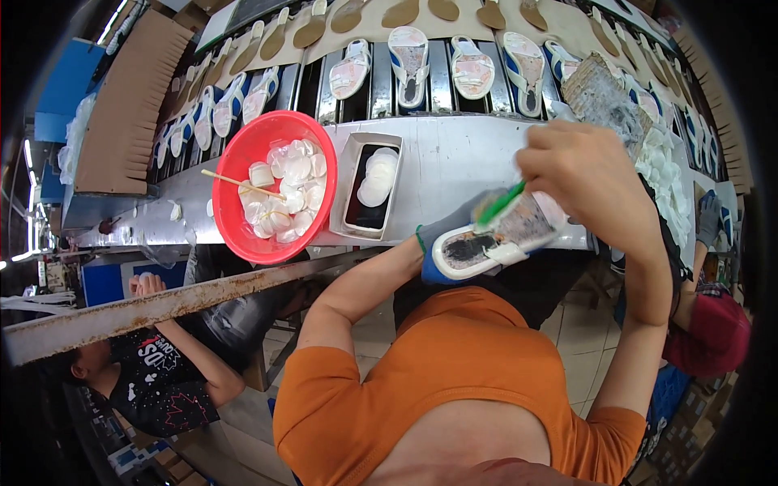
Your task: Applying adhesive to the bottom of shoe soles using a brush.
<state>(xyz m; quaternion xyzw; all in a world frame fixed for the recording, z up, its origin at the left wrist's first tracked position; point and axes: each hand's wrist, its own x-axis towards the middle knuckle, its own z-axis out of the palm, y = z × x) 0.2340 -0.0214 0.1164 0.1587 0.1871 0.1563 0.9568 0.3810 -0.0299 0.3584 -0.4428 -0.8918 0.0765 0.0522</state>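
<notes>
My left hand, in a grey glove, is closed around a white and blue sandal, holding it tilted over the table's near edge. The sandal's bare footbed shows dark smears at one end and a rough pinkish-grey surface at the other. My right hand, ungloved, grips a green-handled brush. The brush is slanted over the sandal's footbed, slightly blurred, and I cannot tell whether its tip touches. Most of the left fingers are hidden beneath the sandal.
A red basin holds white discs and a thin stick. Beside it stands a white box with white discs inside. Beyond, sandals line a roller conveyor. A rusty rail runs at left. People sit on both sides.
</notes>
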